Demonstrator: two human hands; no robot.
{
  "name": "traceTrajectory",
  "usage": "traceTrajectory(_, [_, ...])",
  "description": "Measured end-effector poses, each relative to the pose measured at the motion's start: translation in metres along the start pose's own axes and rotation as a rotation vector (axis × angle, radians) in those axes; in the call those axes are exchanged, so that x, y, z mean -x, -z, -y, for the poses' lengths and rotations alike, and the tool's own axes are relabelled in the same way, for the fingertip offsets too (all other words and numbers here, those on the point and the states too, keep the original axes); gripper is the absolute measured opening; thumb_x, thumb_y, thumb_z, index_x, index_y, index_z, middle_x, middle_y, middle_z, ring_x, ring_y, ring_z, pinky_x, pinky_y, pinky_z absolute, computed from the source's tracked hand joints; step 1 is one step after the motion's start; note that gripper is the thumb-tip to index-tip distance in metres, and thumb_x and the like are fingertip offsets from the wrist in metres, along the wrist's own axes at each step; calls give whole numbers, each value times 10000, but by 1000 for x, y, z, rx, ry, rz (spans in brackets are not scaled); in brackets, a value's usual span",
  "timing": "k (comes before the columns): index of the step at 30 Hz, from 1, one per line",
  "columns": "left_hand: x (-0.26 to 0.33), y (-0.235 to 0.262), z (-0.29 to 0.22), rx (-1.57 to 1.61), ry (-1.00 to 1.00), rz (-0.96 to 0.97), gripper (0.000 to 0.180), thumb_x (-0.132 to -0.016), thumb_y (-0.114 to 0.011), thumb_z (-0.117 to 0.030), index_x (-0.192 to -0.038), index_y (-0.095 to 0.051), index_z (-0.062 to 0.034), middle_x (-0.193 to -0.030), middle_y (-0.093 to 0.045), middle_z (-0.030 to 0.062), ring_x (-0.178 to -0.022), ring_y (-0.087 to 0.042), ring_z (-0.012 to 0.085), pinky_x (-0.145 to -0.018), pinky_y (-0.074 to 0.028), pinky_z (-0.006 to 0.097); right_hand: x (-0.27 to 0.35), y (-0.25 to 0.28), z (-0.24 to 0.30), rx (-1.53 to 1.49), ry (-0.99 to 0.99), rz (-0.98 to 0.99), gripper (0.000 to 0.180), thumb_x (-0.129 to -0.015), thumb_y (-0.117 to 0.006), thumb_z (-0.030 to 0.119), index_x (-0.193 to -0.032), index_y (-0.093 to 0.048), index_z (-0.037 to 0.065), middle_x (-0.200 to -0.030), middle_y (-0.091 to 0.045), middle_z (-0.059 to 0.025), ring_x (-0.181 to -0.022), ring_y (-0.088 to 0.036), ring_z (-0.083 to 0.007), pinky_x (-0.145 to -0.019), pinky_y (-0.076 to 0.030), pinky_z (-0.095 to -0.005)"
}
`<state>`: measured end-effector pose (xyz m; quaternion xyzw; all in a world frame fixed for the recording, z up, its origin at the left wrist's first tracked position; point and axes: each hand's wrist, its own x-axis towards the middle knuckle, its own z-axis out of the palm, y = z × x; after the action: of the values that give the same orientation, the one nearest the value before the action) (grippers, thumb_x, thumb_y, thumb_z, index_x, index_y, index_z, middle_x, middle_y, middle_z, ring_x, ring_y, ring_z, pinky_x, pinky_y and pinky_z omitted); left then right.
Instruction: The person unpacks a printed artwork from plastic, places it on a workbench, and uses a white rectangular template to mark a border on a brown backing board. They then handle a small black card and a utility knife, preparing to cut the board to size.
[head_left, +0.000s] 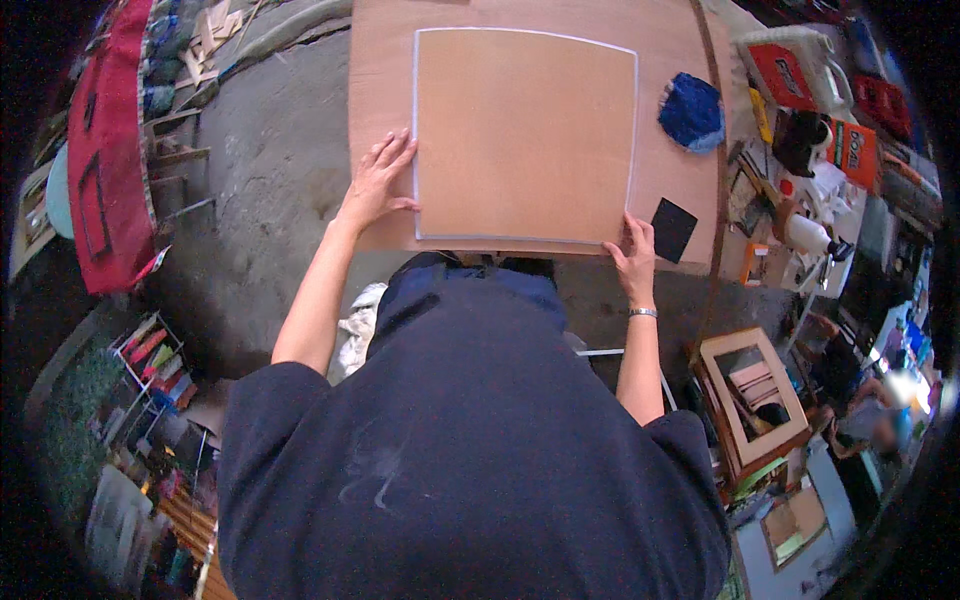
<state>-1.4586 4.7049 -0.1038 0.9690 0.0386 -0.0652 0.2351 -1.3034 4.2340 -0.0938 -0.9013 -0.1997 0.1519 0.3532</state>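
A large, nearly square tan panel (525, 135) with a thin white border lies flat on a brown board-topped table (385, 70). My left hand (378, 182) rests at its left edge, fingers stretched out and thumb reaching toward the border. At the near right corner is my right hand (634, 258), with thumb and forefinger apart and touching the panel's edges. A silvery band circles that wrist. Close beyond the right hand lies a black rectangular pad (674, 230). Farther up, a crumpled dark blue cloth (691, 113) sits right of the panel.
On the right, a cluttered side table holds a white and red jug (797, 68), an orange-red box (853, 155) and a white bottle (806, 236). Below it stands a wooden frame (752, 385). A red cloth-covered surface (112, 150) is at far left, above concrete floor (270, 140).
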Motion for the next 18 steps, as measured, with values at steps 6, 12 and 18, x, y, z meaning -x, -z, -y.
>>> traceTrajectory(6, [4,-10,6,-2,-15,-38,1166,-475,-794,-565,-1503,-385,-197,-1588,-291,44,-1458,-251,281,-1155,-278,455,-2,-3,-6,-117,-64,-8,691,-698,-814,53,-1340,-560,84,-1157,-555,-100,-1034,-585,-244,-898,-518,-341])
traceTrajectory(12, [2,-16,8,-24,-59,-87,1162,-451,-785,-601,-1482,-426,-204,-1584,-302,47,-1446,-269,295,-1145,-287,457,1,0,-5,-33,-74,-10,687,-704,-814,51,-1344,-570,101,-1157,-557,-86,-1024,-584,-236,-877,-515,-324])
traceTrajectory(18, [3,-14,9,-13,-36,-52,1170,-458,-787,-609,-1494,-404,-225,-1584,-301,44,-1452,-257,288,-1150,-272,461,2,-1,2,-94,-140,-30,660,-699,-820,41,-1319,-598,89,-1158,-553,-73,-1027,-575,-217,-894,-502,-319])
